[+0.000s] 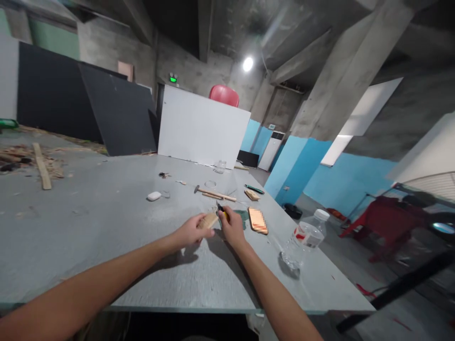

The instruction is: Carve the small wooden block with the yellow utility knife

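Observation:
My left hand [192, 230] is closed around a small light-coloured wooden block [209, 220], just above the table. Beside it, my right hand [233, 228] grips a black and yellow utility knife [221, 209], its blade end pointing up and away near the block's far corner. Whether the blade touches the wood I cannot tell. Partly behind my right hand lies a dark green sheet [244, 215]. A phone [258, 220] with a lit orange screen lies right of it. Farther off rest a hammer [209, 192] and a thin wooden stick [212, 196].
A clear plastic bottle [302, 244] stands at the table's right edge. Another wooden piece [252, 194] and a dark green pen-like tool [254, 189] lie beyond the phone. A white case [154, 195], keys [164, 175] and a glass jar [220, 166] sit farther back. Wood scraps [42, 166] lie far left.

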Tool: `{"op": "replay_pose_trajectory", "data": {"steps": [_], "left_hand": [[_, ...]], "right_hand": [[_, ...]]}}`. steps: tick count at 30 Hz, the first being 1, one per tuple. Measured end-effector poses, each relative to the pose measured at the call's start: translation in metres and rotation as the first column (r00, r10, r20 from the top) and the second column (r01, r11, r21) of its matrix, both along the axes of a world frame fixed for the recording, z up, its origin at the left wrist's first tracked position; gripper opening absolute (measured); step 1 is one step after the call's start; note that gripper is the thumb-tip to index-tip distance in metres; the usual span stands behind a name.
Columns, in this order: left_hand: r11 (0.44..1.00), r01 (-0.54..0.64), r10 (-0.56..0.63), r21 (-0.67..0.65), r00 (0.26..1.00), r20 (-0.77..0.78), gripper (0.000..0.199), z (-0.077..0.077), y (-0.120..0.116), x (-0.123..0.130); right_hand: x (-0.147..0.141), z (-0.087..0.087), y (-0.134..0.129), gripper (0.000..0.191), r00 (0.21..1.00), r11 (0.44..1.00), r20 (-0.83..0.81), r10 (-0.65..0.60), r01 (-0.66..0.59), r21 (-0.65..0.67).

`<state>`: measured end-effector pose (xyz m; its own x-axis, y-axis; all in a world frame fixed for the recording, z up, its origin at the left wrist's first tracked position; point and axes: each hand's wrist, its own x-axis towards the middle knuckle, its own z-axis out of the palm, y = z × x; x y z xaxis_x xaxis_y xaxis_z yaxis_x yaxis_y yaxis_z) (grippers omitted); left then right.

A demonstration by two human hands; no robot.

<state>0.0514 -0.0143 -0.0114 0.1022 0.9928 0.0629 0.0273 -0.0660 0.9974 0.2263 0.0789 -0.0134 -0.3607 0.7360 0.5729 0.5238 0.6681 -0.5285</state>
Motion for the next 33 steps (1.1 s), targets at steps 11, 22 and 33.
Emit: {"op": "replay_pose_trajectory", "data": {"steps": [11, 22, 33], "left_hand": [[0.998, -0.042, 0.046, -0.047, 0.994, 0.094, 0.062, -0.006, 0.0, 0.01], [0.996, -0.067, 0.073, -0.056, 0.991, 0.114, 0.054, -0.007, 0.007, 0.001], [0.992, -0.126, 0.126, -0.001, 0.99, 0.065, 0.043, -0.022, 0.018, -0.002]], "right_hand": [[0.011, 0.008, -0.008, 0.042, 0.988, 0.988, 0.027, 0.152, -0.152, -0.014], [0.006, 0.014, -0.023, 0.044, 0.953, 0.956, 0.076, 0.293, -0.29, -0.048], [0.008, 0.014, -0.022, 0.043, 0.908, 0.92, 0.151, 0.391, -0.383, -0.079]]}}
